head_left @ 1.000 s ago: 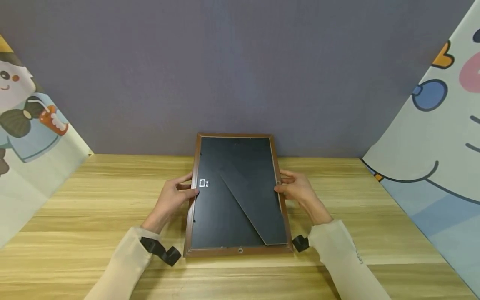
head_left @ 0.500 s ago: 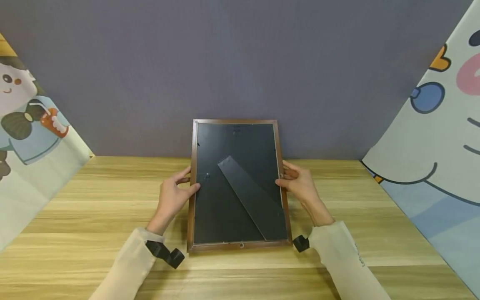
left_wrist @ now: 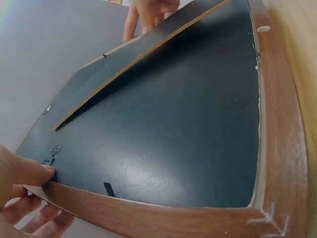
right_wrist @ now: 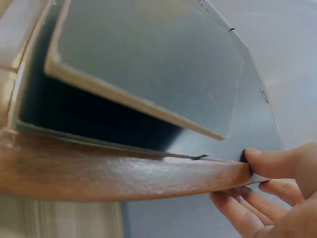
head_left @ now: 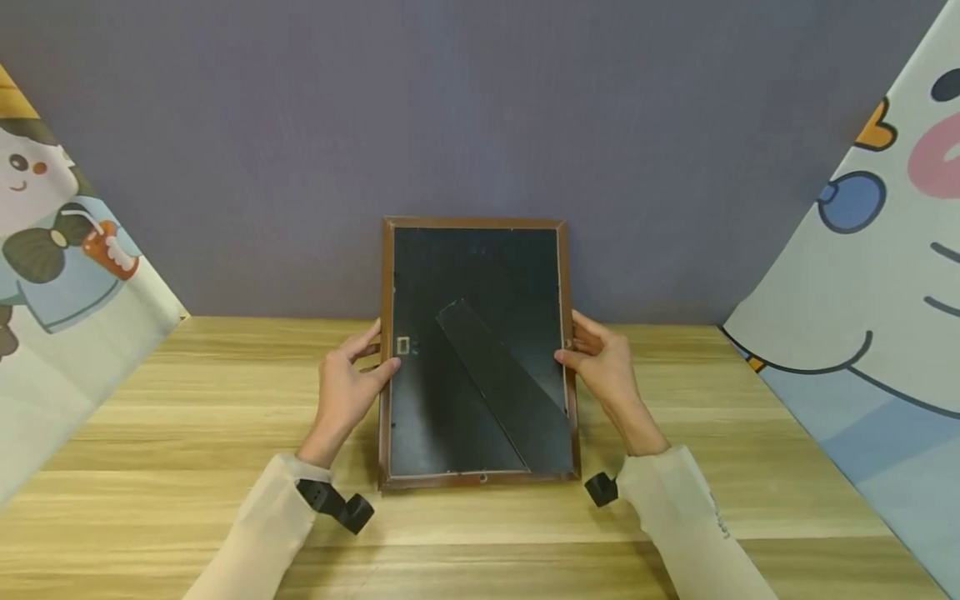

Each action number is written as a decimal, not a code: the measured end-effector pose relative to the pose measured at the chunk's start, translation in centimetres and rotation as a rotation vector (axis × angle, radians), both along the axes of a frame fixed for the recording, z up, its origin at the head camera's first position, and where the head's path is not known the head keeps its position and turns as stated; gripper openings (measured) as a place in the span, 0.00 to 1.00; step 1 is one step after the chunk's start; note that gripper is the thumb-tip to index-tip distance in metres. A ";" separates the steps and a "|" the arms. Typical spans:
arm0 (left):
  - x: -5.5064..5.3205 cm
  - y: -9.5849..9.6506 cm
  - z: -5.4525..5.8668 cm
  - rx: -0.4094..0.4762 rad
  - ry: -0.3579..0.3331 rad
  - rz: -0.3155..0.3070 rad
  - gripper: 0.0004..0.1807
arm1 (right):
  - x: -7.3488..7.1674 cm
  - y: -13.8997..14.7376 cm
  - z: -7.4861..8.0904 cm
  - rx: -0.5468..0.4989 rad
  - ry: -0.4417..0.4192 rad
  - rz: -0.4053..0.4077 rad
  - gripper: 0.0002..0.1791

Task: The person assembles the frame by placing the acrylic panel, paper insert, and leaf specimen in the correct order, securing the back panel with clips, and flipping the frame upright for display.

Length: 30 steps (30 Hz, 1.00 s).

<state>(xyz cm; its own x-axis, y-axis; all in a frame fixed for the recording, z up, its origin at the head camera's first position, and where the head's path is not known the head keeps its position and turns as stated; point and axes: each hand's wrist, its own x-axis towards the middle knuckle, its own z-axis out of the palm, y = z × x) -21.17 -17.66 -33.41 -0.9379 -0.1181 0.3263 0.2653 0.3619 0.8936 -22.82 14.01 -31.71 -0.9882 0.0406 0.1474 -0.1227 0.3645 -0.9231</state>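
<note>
A picture frame [head_left: 480, 275] with a brown wooden border and a black backing faces me back side out, tilted up at the middle of the table. Its slanted easel leg [head_left: 498, 379] stands a little away from the backing in both wrist views. My left hand [head_left: 348, 387] grips the left border, thumb on the back and fingers behind. On the opposite border my right hand [head_left: 607, 367] pinches in the same way. A small metal hanger [head_left: 403, 345] sits beside the left thumb, and bent metal tabs [left_wrist: 109, 189] line the backing's edge. The frame's front is hidden.
The wooden table [head_left: 225, 400] runs back to a grey upright panel [head_left: 480, 108] close behind the picture frame. Panels with cartoon prints [head_left: 825, 275] flank the table on both sides. Black wrist cameras [head_left: 356, 513] are strapped over the pale sleeves.
Both hands have tipped the picture frame more upright; its top edge has risen against the grey panel. The hands keep their grip on the side borders and have shifted slightly up.
</note>
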 end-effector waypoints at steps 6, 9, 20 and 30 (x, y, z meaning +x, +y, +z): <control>-0.2 0.2 0.3 0.025 0.050 0.022 0.33 | 0.0 -0.3 0.2 -0.042 0.098 -0.019 0.38; -0.2 0.2 0.4 0.024 0.090 0.036 0.32 | 0.1 -0.5 0.4 -0.053 0.130 -0.028 0.38; -0.4 1.1 0.5 0.045 0.214 0.069 0.31 | 0.1 -0.9 0.6 -0.014 0.261 -0.116 0.37; -0.6 1.1 0.6 0.018 0.257 0.109 0.31 | 0.6 -1.0 1.0 -0.038 0.273 -0.104 0.37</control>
<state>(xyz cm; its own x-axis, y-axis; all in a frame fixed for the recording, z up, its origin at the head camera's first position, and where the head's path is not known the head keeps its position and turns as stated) -21.80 -16.54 -32.82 -0.8063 -0.2213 0.5485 0.4443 0.3856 0.8087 -22.25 13.00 -30.73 -0.9024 0.1499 0.4040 -0.3324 0.3543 -0.8741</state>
